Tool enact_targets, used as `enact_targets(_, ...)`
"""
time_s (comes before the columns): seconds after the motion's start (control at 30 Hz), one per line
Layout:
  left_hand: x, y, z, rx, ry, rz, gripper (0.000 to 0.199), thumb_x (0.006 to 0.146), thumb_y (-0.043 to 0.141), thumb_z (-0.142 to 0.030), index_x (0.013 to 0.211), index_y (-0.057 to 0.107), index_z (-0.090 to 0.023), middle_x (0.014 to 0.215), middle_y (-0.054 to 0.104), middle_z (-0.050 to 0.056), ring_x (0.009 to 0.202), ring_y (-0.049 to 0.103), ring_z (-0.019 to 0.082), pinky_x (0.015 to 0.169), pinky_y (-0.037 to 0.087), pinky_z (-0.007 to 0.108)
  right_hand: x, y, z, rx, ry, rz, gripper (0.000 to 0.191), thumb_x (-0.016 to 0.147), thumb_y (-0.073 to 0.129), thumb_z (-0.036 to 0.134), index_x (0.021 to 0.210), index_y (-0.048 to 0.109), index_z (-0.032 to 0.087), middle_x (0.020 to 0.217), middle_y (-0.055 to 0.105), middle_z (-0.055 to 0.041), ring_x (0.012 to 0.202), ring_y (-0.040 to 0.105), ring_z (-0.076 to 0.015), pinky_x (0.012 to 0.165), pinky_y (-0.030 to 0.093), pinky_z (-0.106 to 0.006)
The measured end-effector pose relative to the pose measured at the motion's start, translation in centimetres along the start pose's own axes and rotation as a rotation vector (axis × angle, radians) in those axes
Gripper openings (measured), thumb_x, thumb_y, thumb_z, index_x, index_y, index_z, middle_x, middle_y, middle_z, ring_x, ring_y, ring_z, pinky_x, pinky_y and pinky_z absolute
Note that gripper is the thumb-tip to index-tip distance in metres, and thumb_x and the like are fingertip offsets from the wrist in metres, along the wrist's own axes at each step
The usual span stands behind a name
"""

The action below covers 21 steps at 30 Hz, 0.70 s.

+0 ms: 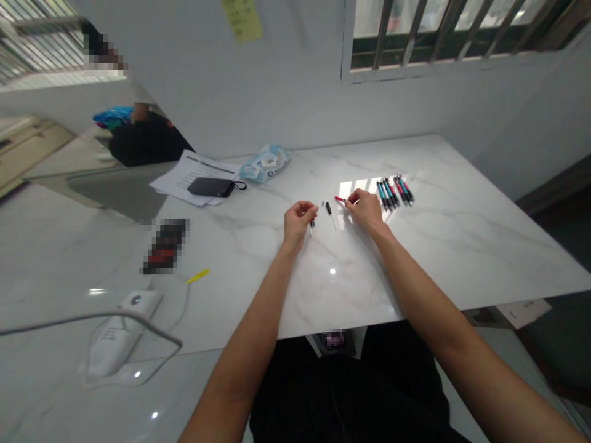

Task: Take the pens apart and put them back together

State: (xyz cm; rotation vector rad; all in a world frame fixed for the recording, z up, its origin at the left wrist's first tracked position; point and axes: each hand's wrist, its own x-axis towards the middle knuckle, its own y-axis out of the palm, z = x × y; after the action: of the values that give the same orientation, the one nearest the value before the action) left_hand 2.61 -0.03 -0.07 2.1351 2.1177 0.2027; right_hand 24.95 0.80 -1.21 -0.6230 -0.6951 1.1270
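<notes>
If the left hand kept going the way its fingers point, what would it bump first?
Probably the tiny pen part just past the left hand; the black pen piece lies close, so I'm unsure.

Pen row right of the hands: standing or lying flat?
Lying flat: the blue and red pens rest side by side on the marble table.

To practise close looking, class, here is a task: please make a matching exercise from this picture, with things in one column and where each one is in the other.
Things
1. Black pouch
2. Red pen piece
3. Row of pens
4. Yellow note

Places
A. On the wall
B. On the papers
C. Pinched in the right hand
D. On the marble table, right of the right hand

Pairs: 1-B, 2-C, 3-D, 4-A
</notes>
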Motion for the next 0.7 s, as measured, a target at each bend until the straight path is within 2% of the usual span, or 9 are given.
enact_targets(0.17, 0.1, -0.2, 0.1, 0.294, 0.121, 0.056, 0.021, 0.078, 0.082, -0.026, 0.098, 0.081, -0.023, 0.085, 0.075, 0.0, 0.067, 0.062, 0.013, 0.067, 0.049, 0.025, -0.4, -0.1, 0.6, -0.097, 0.035, 0.115, 0.013, 0.094, 0.077, 0.029, 0.097, 0.083, 0.018, 0.1, 0.084, -0.0156, 0.094, 0.077, -0.0294, 0.084, 0.054, -0.036)
enact_targets(0.33, 0.1, 0.4, -0.6, 0.704, 0.232, 0.102, 0.015, 0.086, 0.074, -0.016, 0.088, 0.084, -0.027, 0.091, 0.083, 0.002, 0.075, 0.071, 0.02, 0.085, 0.053, 0.033, -0.4, -0.2, 0.6, -0.128, 0.024, 0.164, 0.021, 0.097, 0.076, 0.035, 0.102, 0.086, 0.017, 0.1, 0.085, -0.0175, 0.097, 0.079, -0.0316, 0.083, 0.055, -0.036)
enact_targets(0.47, 0.9, 1.0, -0.9, 0.801, 0.251, 0.116, 0.01, 0.093, 0.076, -0.021, 0.092, 0.081, -0.029, 0.093, 0.084, 0.003, 0.084, 0.077, 0.024, 0.089, 0.053, 0.035, -0.4, -0.1, 0.7, -0.097, -0.043, 0.169, 0.025, 0.1, 0.074, 0.034, 0.118, 0.083, 0.018, 0.103, 0.086, -0.0138, 0.1, 0.08, -0.0295, 0.086, 0.055, -0.034)
enact_targets(0.57, 1.9, 1.2, -0.7, 0.804, 0.234, 0.113, 0.009, 0.094, 0.077, -0.022, 0.096, 0.08, -0.03, 0.092, 0.084, 0.004, 0.087, 0.077, 0.026, 0.091, 0.053, 0.036, -0.5, 0.0, 1.0, -0.099, -0.065, 0.199, 0.021, 0.101, 0.073, 0.031, 0.115, 0.083, 0.02, 0.104, 0.086, -0.0126, 0.099, 0.08, -0.0285, 0.086, 0.055, -0.033)
enact_targets(0.7, 2.6, 1.5, -0.5, 0.885, 0.244, 0.151, 0.011, 0.092, 0.077, -0.018, 0.089, 0.079, -0.028, 0.097, 0.083, 0.005, 0.093, 0.077, 0.027, 0.093, 0.052, 0.036, -0.7, 0.0, 1.6, -0.123, -0.05, 0.209, 0.02, 0.097, 0.074, 0.024, 0.115, 0.082, 0.021, 0.106, 0.085, -0.0125, 0.099, 0.079, -0.0295, 0.083, 0.054, -0.033)
